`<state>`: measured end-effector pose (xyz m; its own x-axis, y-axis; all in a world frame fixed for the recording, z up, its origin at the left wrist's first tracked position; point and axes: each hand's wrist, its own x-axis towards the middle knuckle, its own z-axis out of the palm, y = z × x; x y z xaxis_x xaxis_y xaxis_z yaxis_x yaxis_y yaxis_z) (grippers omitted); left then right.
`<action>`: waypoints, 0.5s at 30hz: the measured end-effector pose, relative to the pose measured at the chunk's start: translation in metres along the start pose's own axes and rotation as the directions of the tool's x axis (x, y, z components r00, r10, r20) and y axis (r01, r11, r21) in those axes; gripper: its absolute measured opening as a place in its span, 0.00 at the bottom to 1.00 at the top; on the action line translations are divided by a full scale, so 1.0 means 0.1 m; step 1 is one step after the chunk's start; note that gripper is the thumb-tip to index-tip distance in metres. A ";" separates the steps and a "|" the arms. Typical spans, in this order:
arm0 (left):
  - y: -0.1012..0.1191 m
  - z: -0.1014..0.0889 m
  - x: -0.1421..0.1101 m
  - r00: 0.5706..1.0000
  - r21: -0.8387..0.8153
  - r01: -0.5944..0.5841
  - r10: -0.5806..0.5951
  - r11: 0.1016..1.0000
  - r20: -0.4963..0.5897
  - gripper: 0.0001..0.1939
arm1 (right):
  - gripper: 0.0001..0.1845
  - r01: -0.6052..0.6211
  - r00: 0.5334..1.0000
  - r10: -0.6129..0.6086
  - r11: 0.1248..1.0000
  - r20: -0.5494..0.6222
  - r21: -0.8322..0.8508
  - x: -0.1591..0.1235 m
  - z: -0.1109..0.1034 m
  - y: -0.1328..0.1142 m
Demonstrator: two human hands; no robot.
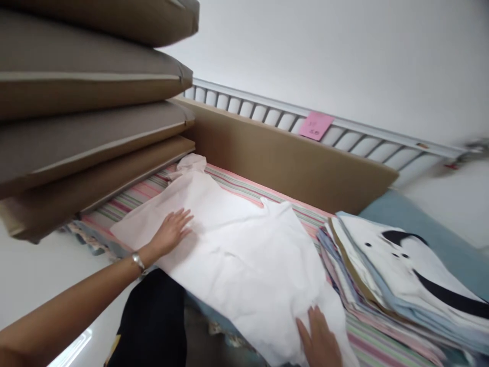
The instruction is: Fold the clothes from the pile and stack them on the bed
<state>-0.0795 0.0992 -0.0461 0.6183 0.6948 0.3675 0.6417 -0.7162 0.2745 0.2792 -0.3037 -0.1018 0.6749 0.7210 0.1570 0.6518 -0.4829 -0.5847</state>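
A white garment (244, 250) lies spread over a striped cloth (141, 196) on a table. My left hand (171, 232) rests flat on the garment's left part, fingers stretched out and open; a bracelet sits on that wrist. My right hand (319, 339) lies flat on the garment's near right edge, fingers together and extended, holding nothing. The garment's far corner reaches toward a brown board.
A stack of brown cushions (84, 107) overhangs the table at the left. A brown board (290, 158) stands along the back, below a white ribbed rail with a pink note (316, 126). A pile of folded clothes (401, 275) lies at the right. Dark fabric (153, 321) hangs near me.
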 end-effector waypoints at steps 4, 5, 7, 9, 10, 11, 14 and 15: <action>0.16 0.38 -0.26 0.991 0.038 -0.042 0.037 0.998 0.127 0.25 | 0.32 -0.081 0.993 0.078 0.996 -0.091 -0.033 0.02 0.02 -0.16; 0.13 0.41 -0.25 0.990 0.048 -0.013 0.006 0.999 0.140 0.25 | 0.34 -0.091 0.991 0.083 0.993 -0.105 -0.074 0.02 0.03 -0.19; 0.09 0.42 -0.19 0.988 0.038 0.033 -0.038 0.999 0.149 0.24 | 0.35 -0.097 0.992 0.081 0.982 -0.101 -0.162 0.02 0.04 -0.23; 0.17 0.39 -0.14 0.992 0.002 0.079 -0.079 0.997 0.100 0.25 | 0.33 -0.092 0.994 0.077 0.977 -0.082 -0.193 0.02 0.04 -0.23; 0.26 0.38 -0.16 0.994 -0.036 0.102 -0.100 0.994 0.053 0.25 | 0.31 -0.088 0.994 0.075 0.980 -0.076 -0.177 0.01 0.03 -0.23; 0.40 0.39 -0.22 0.993 -0.084 0.120 -0.120 0.989 0.004 0.24 | 0.30 -0.083 0.995 0.072 0.985 -0.074 -0.149 0.01 0.01 -0.21; 0.98 0.53 -0.61 0.993 -0.215 0.107 -0.117 0.971 -0.030 0.18 | 0.29 -0.069 0.996 0.064 0.995 -0.062 -0.075 -0.02 -0.07 -0.18; 1.21 0.60 -0.79 0.995 -0.261 0.088 -0.098 0.961 -0.024 0.16 | 0.30 -0.065 0.996 0.062 0.997 -0.059 -0.044 -0.04 -0.10 -0.16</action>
